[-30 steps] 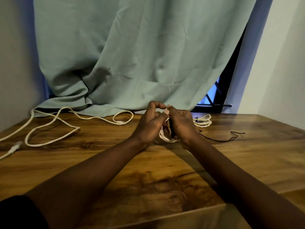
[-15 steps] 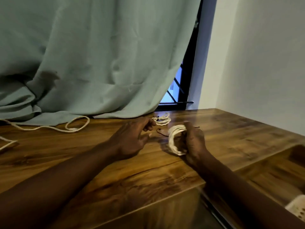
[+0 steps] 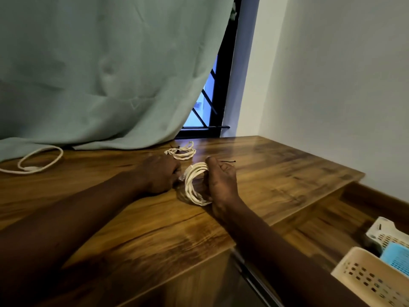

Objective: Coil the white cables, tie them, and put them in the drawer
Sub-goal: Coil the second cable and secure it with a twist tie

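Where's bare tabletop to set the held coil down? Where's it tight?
Free: the tabletop right of the right hand, out to its wall-side edge; the near middle, toward the front edge; the patch between the loose cable and the left hand. Crowded: behind the hands, where the tied coil and black tie lie close to the held coil.

White cable coil [image 3: 190,187], brown wood-grain table [image 3: 276,173], pale green curtain [image 3: 99,74], cream perforated basket [image 3: 363,278]

Our two bare forearms reach forward side by side. Our right hand [image 3: 221,182] stands on its edge, fingers curled round a coiled white cable [image 3: 190,185], thumb on top. Our left hand [image 3: 158,173] rests knuckles-up, fingers curled; its fingertips are hidden.
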